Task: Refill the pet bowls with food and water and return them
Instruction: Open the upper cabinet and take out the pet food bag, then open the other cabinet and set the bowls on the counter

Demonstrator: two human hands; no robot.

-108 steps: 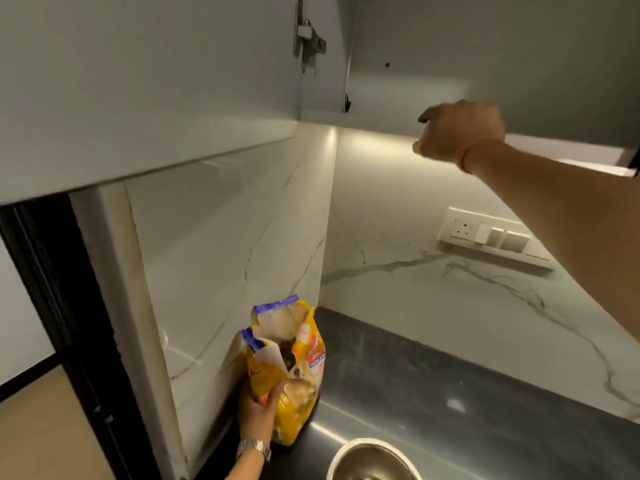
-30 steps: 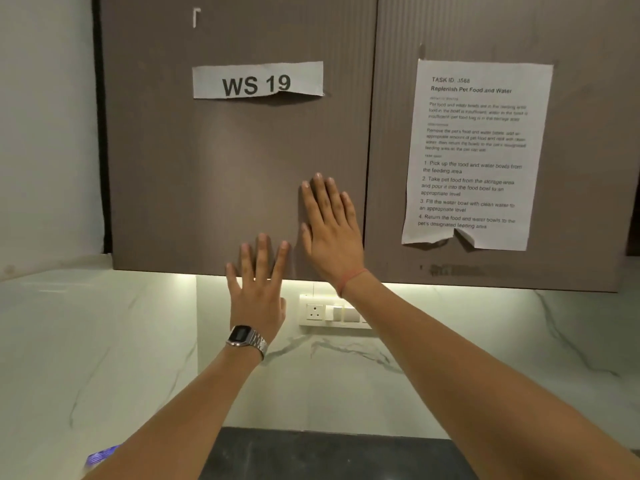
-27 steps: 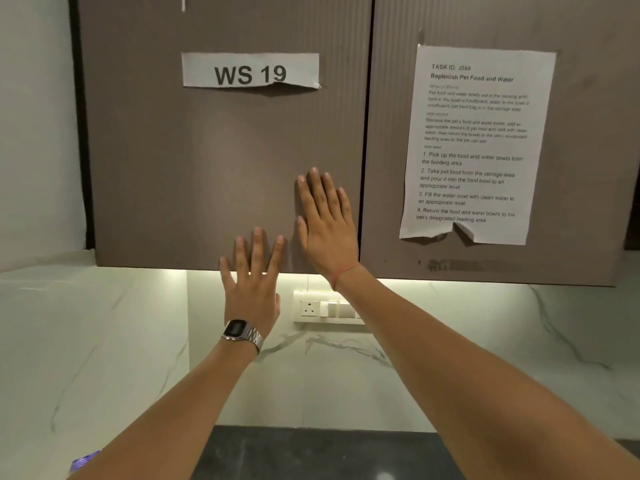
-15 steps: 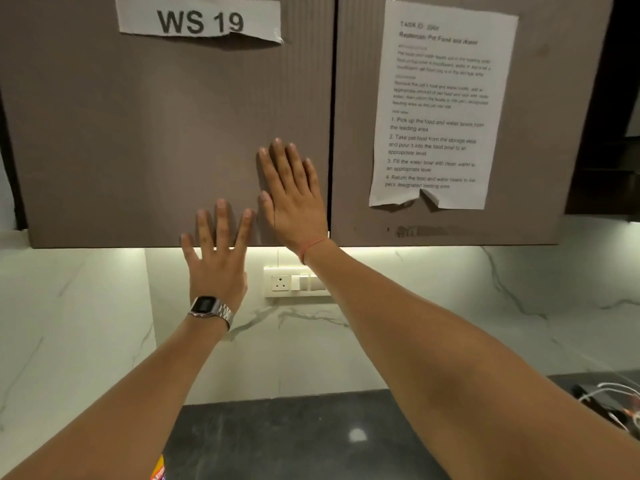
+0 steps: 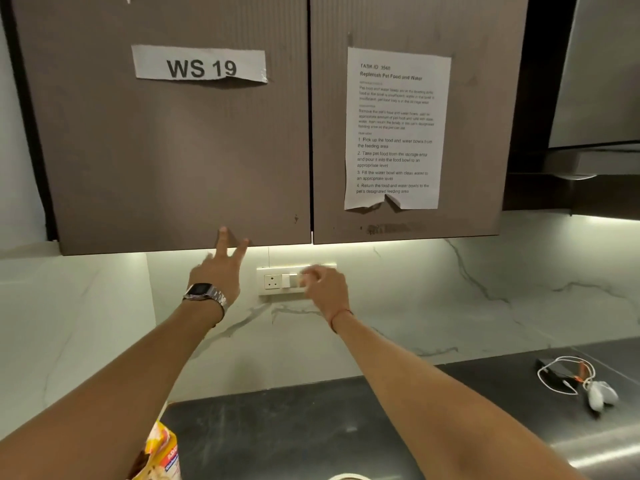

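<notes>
The yellow pet food bag [image 5: 162,452] stands on the dark counter [image 5: 311,427] at the bottom left, partly behind my left forearm. A sliver of a pale bowl rim [image 5: 346,477] shows at the bottom edge. My left hand [image 5: 221,268], with a wristwatch, reaches up with straight fingers, and two fingertips touch the lower edge of the closed left cabinet door [image 5: 173,161]. My right hand [image 5: 323,289] hangs lower in front of the wall switch panel [image 5: 277,281], blurred, fingers loosely curled and holding nothing.
Both brown cabinet doors are closed; a "WS 19" label [image 5: 201,65] and a task sheet [image 5: 394,129] are taped on them. A black charger with white cables [image 5: 568,379] lies on the counter at the right. A range hood [image 5: 602,98] hangs at the top right.
Both hands were pressed flat on the left door; now the right hand has dropped and curled near the switches, and the left has slid down to the door's lower edge.
</notes>
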